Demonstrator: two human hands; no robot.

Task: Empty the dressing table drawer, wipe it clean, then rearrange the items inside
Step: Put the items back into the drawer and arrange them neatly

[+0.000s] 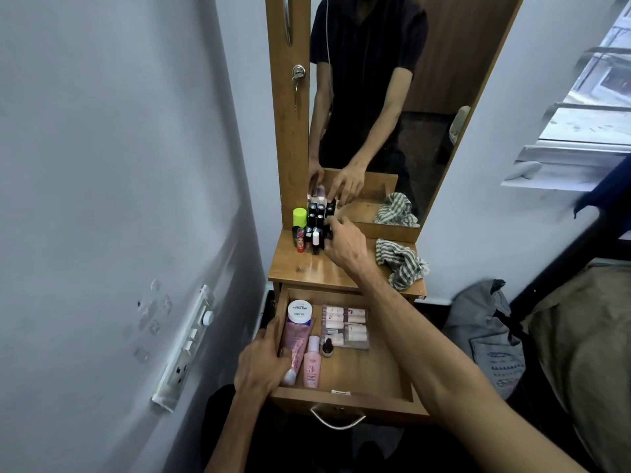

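The wooden drawer (372, 373) stands pulled out. It holds a white round jar (299, 312), a purple tube (295, 343), a pink bottle (311, 365), a small dark bottle (327, 348) and a clear pack of small bottles (345, 326). My left hand (263, 361) grips the drawer's left wall beside the purple tube. My right hand (345, 245) reaches over the tabletop (307, 268), fingers closed on a small black item (328, 233) at the edge of a cluster of small cosmetics (312, 238). A lime-green cap (299, 217) stands behind them.
A striped cloth (401, 262) lies crumpled on the tabletop's right side. The mirror (392, 97) rises behind it. A wall switchboard (186, 346) is at left. Bags (485, 336) and a bed edge are at right. The drawer handle (337, 421) faces me.
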